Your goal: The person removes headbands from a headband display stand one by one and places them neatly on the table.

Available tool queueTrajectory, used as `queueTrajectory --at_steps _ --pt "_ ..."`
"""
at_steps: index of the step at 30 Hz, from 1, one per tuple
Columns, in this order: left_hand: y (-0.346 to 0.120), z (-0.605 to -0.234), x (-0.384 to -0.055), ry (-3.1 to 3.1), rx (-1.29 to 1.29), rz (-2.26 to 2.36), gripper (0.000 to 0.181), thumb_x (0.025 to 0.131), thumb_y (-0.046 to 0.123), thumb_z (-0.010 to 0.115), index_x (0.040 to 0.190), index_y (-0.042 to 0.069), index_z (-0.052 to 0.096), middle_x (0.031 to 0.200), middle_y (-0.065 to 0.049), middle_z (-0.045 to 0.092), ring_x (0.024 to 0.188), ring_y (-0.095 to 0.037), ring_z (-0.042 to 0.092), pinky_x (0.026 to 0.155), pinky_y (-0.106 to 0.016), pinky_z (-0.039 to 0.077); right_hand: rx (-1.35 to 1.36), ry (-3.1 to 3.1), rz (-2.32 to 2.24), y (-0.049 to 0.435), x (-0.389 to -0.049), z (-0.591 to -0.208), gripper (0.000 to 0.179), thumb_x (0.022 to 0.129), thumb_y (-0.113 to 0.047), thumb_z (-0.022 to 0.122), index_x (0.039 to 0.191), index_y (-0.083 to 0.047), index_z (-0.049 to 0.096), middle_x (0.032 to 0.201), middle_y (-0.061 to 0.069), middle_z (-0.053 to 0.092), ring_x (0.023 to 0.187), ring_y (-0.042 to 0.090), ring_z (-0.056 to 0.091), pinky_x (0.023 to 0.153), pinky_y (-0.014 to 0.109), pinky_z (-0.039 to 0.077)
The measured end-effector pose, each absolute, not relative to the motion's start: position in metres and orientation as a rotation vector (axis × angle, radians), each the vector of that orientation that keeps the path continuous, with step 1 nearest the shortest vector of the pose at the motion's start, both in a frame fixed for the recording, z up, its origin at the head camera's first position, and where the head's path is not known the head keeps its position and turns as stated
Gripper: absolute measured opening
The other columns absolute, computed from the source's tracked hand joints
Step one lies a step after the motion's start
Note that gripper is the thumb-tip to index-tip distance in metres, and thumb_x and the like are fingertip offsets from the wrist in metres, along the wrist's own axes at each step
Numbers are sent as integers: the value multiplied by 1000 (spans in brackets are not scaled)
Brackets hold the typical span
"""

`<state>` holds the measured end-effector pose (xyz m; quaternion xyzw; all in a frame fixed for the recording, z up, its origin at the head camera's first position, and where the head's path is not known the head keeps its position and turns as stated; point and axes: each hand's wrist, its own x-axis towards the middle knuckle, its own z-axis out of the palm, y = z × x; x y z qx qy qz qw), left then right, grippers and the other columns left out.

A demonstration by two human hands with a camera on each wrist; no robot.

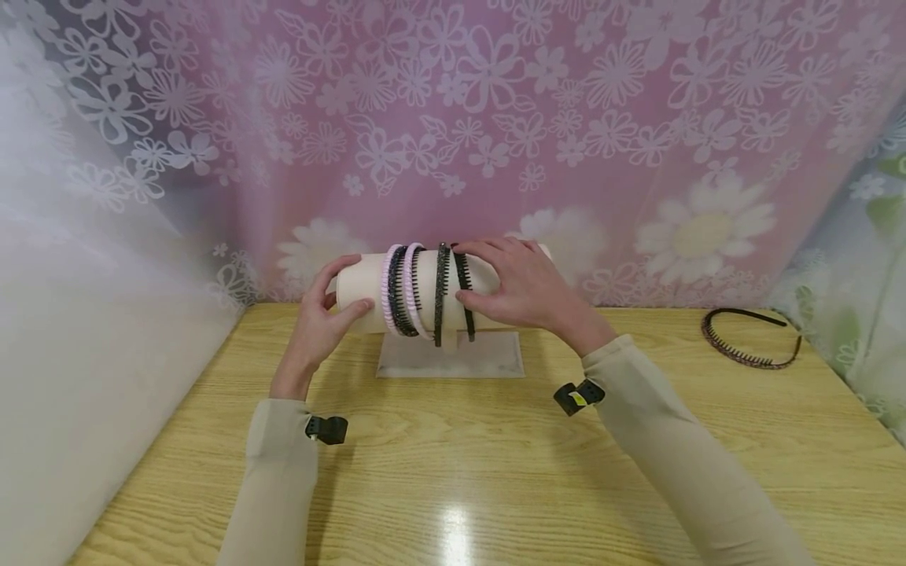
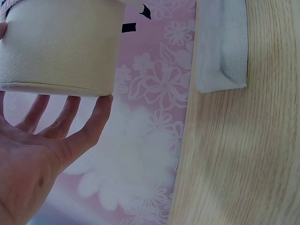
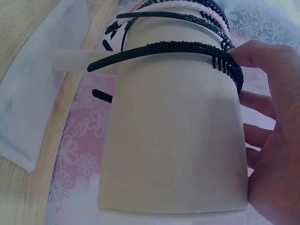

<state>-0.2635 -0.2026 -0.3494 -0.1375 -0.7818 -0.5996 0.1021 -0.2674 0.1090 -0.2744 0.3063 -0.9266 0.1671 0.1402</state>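
Note:
A cream padded roll of a headband display stand lies crosswise above its pale base. My left hand grips the roll's left end, thumb in front and fingertips against the end face. Around the roll's left half sit two pink headbands, with a dark toothed headband between them. Farther right is a dark glittery headband. With thumb and index finger, my right hand pinches the rightmost black headband, which goes round the roll slightly tilted. The other right fingers are behind the roll.
On the wooden table's right side lies a loose dark toothed headband. A pink flowered cloth hangs close behind the stand, with pale cloth walls on both sides.

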Motion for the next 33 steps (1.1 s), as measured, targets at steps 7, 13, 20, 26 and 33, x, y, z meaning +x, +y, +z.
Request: queueTrajectory --at_steps 7,13,20,26,33 --pt "-203 -349 -263 -2312 -410 -1771 62 95 17 72 150 30 48 158 -1 36 120 -36 59 81 -40 62 917 -2781 447 112 -274 -262 72 87 -56 72 150 -27 52 152 7 53 143 33 46 110 65 36" --pt "-202 -350 -263 -2310 -408 -1771 62 95 18 72 150 30 48 156 -1 38 119 -34 59 81 -41 62 935 -2918 403 114 -281 -251 80 84 -64 71 154 -36 43 160 5 43 147 31 38 112 62 33" --pt "-202 -350 -263 -2324 -398 -1764 62 95 18 72 151 31 47 156 -2 37 120 -35 59 82 -42 61 951 -2986 372 115 -285 -249 91 81 -69 71 158 -36 35 165 7 35 152 35 33 117 71 24" --pt "-201 -349 -263 -2325 -400 -1761 62 95 18 72 151 30 47 156 -3 38 120 -35 59 79 -34 61 960 -3005 327 115 -288 -247 94 80 -70 71 159 -35 33 166 9 34 151 35 34 117 71 25" --pt "-201 -349 -263 -2315 -411 -1756 62 96 17 71 151 29 47 157 -3 37 118 -34 59 80 -38 62 958 -2995 321 113 -289 -245 92 78 -68 73 156 -35 37 164 8 36 148 33 37 115 68 30"
